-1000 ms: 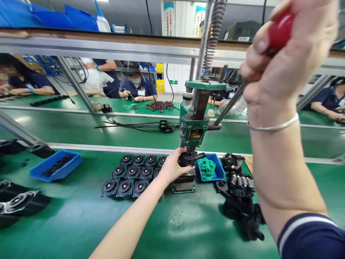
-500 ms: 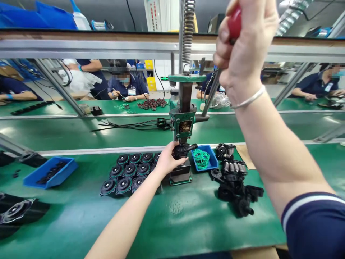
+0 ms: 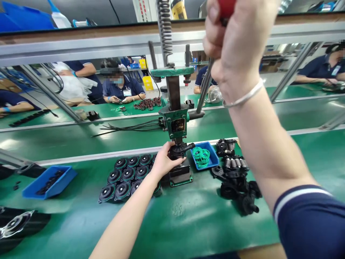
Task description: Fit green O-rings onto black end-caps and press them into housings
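Head view, grips unchanged: left hand [image 3: 164, 162] has its fingers clasped around the black housing [image 3: 177, 150] under the press [image 3: 176, 123], right hand [image 3: 238, 41] clenches the red knob [image 3: 226, 7], so work seemingly stays at this step.

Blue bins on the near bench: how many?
2. One blue bin at the left, holding small black parts; another right of the press, holding green rings. The right forearm may hide others.

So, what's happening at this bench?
Someone is at a metal press. The right hand grips the red knob on its lever, while the left hand holds a black part under the press. Rows of round black pieces stand to the left; a blue tray of green rings sits to the right.
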Available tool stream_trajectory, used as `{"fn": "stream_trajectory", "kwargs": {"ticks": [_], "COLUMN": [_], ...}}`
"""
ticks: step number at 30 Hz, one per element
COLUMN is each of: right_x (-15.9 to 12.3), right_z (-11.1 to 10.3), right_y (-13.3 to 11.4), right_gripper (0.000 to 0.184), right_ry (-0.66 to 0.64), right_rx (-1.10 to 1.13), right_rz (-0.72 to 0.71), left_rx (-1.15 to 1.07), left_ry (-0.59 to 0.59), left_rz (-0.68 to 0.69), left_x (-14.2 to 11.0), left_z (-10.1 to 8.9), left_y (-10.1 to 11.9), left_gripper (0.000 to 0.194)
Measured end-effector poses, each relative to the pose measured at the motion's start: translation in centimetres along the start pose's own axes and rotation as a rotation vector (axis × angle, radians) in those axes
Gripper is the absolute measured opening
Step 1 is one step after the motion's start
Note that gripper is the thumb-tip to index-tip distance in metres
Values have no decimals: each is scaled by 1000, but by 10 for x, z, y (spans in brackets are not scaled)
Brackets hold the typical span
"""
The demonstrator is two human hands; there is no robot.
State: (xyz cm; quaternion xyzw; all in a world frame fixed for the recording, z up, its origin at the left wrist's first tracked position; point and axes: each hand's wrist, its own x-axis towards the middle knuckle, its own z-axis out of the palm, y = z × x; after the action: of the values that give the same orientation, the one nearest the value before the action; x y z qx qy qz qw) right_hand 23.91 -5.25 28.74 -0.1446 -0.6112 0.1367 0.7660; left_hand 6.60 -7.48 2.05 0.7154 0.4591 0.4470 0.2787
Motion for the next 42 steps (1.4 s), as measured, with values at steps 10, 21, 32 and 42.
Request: {"fn": "stream_trajectory", "kwargs": {"ticks": [10, 21, 32, 42], "right_x": [6, -17, -18, -17], "right_z": [4, -2, -2, -7], "right_y": [7, -8, -17, -18], "right_gripper": [29, 51, 40, 29], "right_ry": [27, 5, -42, -2], "right_rx": [113, 34, -52, -208], "right_rz": [9, -184, -106, -101], "left_rx": [16, -77, -158, -150], "left_ry": [-11, 13, -124, -190], "left_rz": [-9, -57, -42, -22], "left_x": [2, 0, 2, 7], "left_z": [-2, 1, -12, -18], "left_y": [2, 1, 2, 7], "left_gripper": [55, 58, 57, 57]}}
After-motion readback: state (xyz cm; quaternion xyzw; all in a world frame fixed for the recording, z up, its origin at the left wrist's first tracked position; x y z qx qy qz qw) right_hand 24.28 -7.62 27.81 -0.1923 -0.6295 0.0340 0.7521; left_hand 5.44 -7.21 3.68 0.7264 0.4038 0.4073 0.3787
